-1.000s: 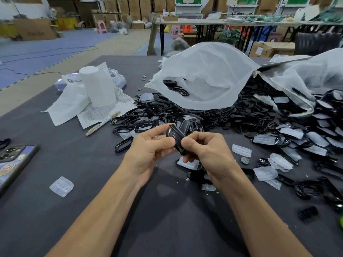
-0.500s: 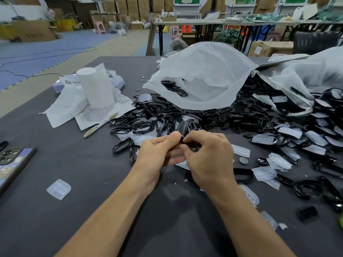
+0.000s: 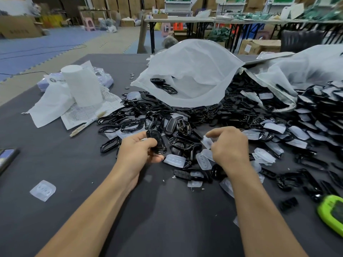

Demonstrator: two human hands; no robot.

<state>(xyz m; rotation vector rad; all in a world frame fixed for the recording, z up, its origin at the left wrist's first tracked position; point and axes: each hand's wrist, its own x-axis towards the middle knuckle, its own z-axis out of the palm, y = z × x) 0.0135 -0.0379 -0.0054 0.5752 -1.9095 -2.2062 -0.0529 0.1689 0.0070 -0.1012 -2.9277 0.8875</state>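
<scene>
Head view, work at a dark counter (image 3: 55, 156). No writing can be read. A round dark logo with a line of small print sits on the pale packet (image 3: 52, 80) at far left, too small to make out. The printed sheet (image 3: 83, 112) under the white paper roll (image 3: 81, 84) shows only a ruled grid, and a pen (image 3: 87, 124) lies across its near edge.

The left hand (image 3: 138, 153) is raised just above the counter, forearm coming in from lower left. Its thumb and curled fingers (image 3: 148, 145) grip a black key shell (image 3: 156, 143), which stands tilted with its long axis pointing away from the person, at the near edge of the heap of black shells (image 3: 232, 112).

The right hand (image 3: 230, 147) hovers palm-down to the right, apart from the left. Its fingers are bent with the tips drawn towards the thumb. A translucent pad (image 3: 207, 142) lies right at the fingertips, and it cannot be told whether they pinch it.

Behind the heap gapes an open white bag (image 3: 191, 75). A green device (image 3: 332, 212) lies at the lower right and a phone (image 3: 7, 156) at the left edge.
</scene>
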